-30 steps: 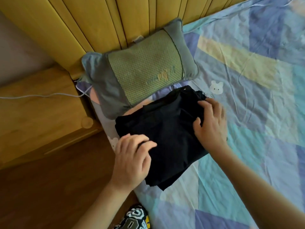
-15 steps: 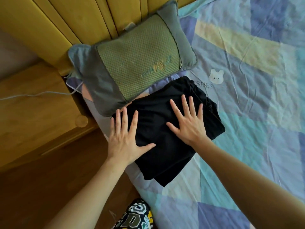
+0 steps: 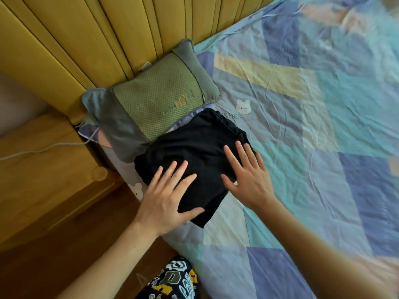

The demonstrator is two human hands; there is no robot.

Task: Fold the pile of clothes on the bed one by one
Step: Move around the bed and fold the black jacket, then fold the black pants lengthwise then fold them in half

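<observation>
Two hands are lying flat with fingers straight and spread, gripping nothing: the left hand [image 3: 166, 200] is pressing on the near-left part of the folded black garment [image 3: 194, 152], and the right hand [image 3: 248, 178] is pressing on its right edge. The garment is lying on the patchwork bed sheet [image 3: 313, 147] near the bed's left edge, touching the green-and-grey pillow [image 3: 155, 104] that is leaning against the yellow headboard [image 3: 97, 39].

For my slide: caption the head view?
Both hands, left hand and right hand, press flat on a folded black garment beside the pillow.
</observation>
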